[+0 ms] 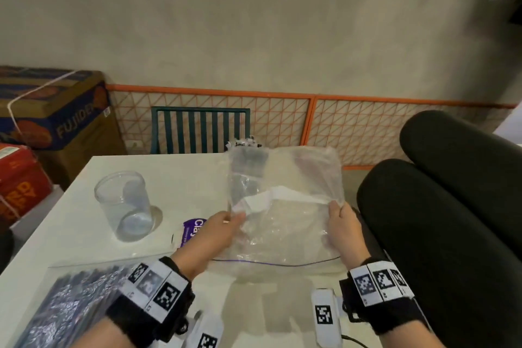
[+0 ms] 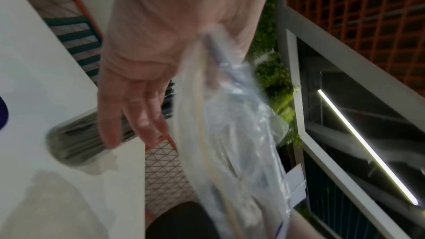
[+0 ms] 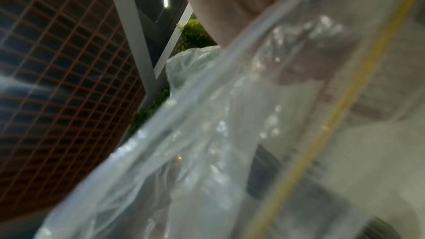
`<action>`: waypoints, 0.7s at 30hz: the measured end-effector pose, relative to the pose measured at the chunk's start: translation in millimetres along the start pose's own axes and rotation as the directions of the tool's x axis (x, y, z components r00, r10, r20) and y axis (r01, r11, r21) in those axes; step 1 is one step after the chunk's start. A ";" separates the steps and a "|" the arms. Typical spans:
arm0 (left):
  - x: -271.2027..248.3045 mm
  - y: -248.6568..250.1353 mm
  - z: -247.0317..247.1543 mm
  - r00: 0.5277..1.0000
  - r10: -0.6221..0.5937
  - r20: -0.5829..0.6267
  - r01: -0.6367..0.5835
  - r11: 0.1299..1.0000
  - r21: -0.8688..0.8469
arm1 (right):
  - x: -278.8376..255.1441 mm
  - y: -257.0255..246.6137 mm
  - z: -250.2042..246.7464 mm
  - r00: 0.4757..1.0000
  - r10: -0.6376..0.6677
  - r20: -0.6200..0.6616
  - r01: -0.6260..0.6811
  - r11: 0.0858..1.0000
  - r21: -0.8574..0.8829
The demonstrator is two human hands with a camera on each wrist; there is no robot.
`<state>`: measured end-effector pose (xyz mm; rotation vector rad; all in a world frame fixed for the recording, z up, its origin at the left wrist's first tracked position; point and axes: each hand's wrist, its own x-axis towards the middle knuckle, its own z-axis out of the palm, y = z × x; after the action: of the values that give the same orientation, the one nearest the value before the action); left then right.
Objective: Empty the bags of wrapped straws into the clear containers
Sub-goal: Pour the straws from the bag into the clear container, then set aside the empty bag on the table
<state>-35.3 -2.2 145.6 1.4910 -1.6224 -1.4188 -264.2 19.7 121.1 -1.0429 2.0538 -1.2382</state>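
Observation:
A clear zip bag [image 1: 285, 206] hangs in the air over the white table [image 1: 175, 172], and it looks empty. My left hand [image 1: 231, 219] pinches its left edge. My right hand [image 1: 337, 210] grips its right side. Behind the bag stands a clear container [image 1: 245, 161] packed with dark wrapped straws; it also shows in the left wrist view [image 2: 73, 144]. An empty clear container [image 1: 123, 206] stands further left. A full bag of wrapped straws [image 1: 56, 308] lies at the near left. The bag [image 3: 207, 134] fills the right wrist view.
A purple-labelled item [image 1: 192, 230] lies beside my left hand. A teal chair [image 1: 197, 130] and an orange mesh fence [image 1: 367, 127] stand beyond the table. Cardboard boxes [image 1: 50, 110] are stacked at the left. Two black rounded forms [image 1: 452, 220] crowd the right.

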 end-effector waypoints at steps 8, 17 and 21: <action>0.8 -104.2 20.5 0.977 -0.127 -0.171 0.152 0.978 0.143 | -34.1 64.0 1.1 0.974 0.217 0.063 -0.174 0.899 -0.403; -13.2 -136.7 24.5 1.000 -0.015 0.011 0.003 0.701 0.713 | -65.0 103.5 5.9 0.975 0.149 0.166 0.044 0.601 -0.798; 2.6 -127.7 31.3 0.964 0.092 0.249 -0.256 0.569 0.782 | -61.7 100.2 24.4 0.885 -0.084 0.458 0.396 0.654 -0.645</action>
<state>-14.1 25.5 18.8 1.5793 -2.6878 -0.6819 -245.5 87.1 23.3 -1.8129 2.1315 -0.1889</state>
